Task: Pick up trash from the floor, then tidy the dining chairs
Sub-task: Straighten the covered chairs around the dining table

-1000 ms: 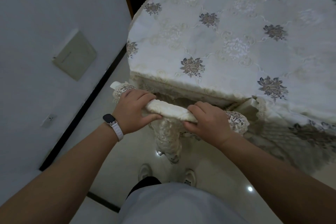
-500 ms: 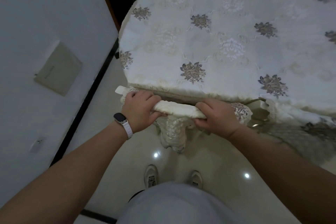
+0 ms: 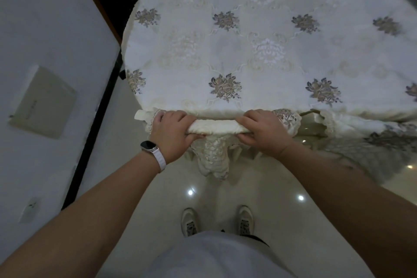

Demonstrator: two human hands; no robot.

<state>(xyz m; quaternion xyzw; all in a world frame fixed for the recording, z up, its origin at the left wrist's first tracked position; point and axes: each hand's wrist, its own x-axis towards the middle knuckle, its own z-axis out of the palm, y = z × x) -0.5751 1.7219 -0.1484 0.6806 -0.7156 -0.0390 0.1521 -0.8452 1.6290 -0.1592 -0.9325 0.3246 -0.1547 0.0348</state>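
My left hand (image 3: 172, 130) and right hand (image 3: 264, 130) are both curling tightly around the padded top rail of the cream, lace-covered dining chair (image 3: 215, 127). The fingers are lying over the top and the thumbs underneath, with one hand near each end of the rail. The chair is standing at the near edge of the oval dining table in its white tablecloth embroidered with grey-gold flowers (image 3: 259, 52). Its rail is either touching the cloth's hem or sitting just beside it; I cannot tell which. The seat is hiding under the table.

I am judging that a further push could trap the cloth's hanging lace edge between rail and table and drag the cloth askew. The loose cover could also be slipping on the rail under my palms. On the glossy pale tiled floor (image 3: 144, 133) at the table's near side, one hand pressing harder would be skewing the chair.

The chair's cover is looking soft and scalloped. A narrow lace tongue (image 3: 214, 160) is hanging down the back, floral lace is showing at both corners, and a pale strip is poking out past my left hand.
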